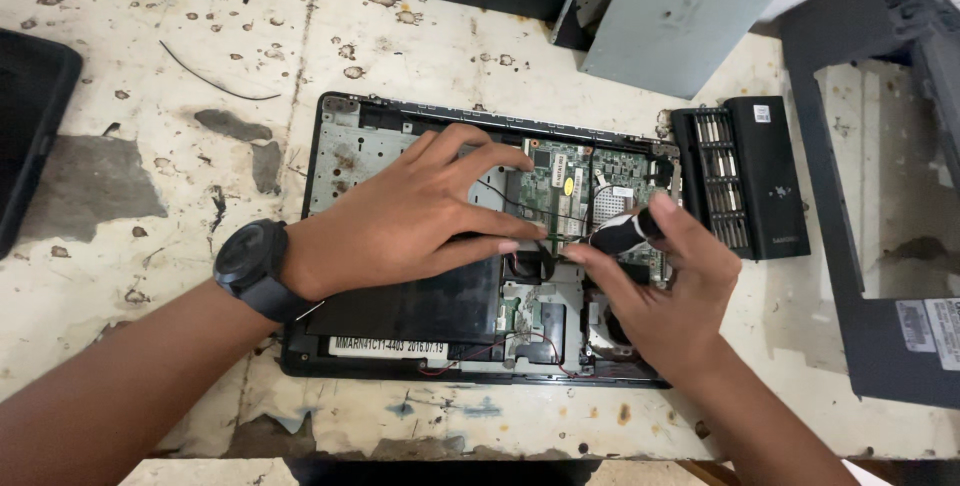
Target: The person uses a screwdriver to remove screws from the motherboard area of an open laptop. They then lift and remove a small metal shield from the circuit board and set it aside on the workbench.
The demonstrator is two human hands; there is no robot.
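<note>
An opened laptop base (pixel 330 136) lies on the worn white table, its green circuit board (pixel 560 176), metal plates and thin wires exposed. My left hand (pixel 420 211), a black watch (pixel 250 261) on its wrist, rests flat across the middle of the base with its fingertips on a narrow green board by the circuit board. My right hand (pixel 665 291) grips a screwdriver with a black and white handle (pixel 625 229), its tip pointing down-left to where my left fingertips press.
A black screwdriver-bit case (pixel 745 176) stands open just right of the laptop. A grey laptop frame (pixel 880 196) lies at far right, a grey metal plate (pixel 690 16) and black panel at the top, a dark device (pixel 30 116) at left, a loose wire (pixel 215 81) nearby.
</note>
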